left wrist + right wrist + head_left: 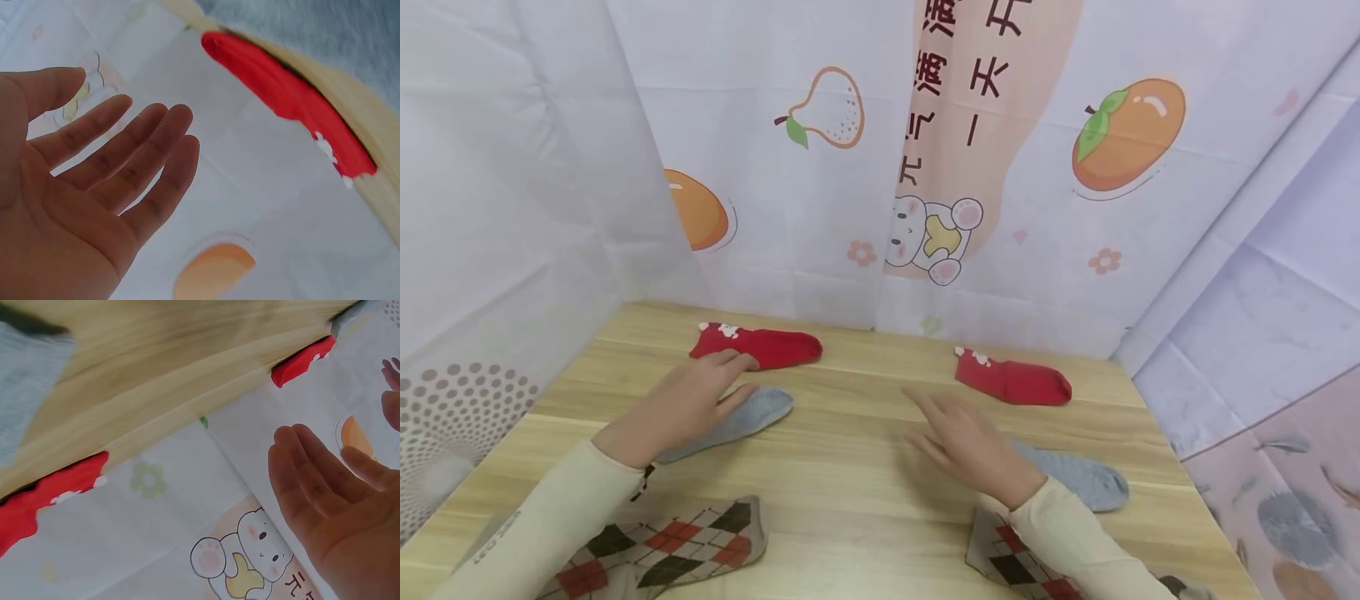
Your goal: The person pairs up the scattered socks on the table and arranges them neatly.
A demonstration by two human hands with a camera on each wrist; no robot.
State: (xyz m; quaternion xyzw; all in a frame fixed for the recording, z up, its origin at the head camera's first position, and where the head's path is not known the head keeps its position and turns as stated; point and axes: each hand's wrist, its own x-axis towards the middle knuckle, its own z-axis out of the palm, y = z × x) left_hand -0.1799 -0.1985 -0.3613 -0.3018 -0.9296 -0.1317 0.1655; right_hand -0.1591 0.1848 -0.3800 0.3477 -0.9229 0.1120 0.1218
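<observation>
My left hand point(688, 406) hovers above the left side of the table, fingers relaxed, nothing held; the left wrist view shows its bare palm point(87, 200). Beyond its fingertips lies a red sock point(781, 348) with white trim, and a grey-blue sock point(762, 412) is partly hidden beneath the hand. My right hand point(970, 442) hangs over the table's right half, its fingers point(315, 478) extended and holding nothing. A second red sock point(1024, 383) lies beyond it to the right. Another grey-blue sock point(1092, 480) is partly covered by the right wrist.
An argyle sock point(696, 542) lies at the front left, partly under the left sleeve. Another argyle sock point(996, 546) is at the front right beneath the right sleeve. The wooden table point(850, 467) meets a printed white curtain point(760, 208) at its back edge.
</observation>
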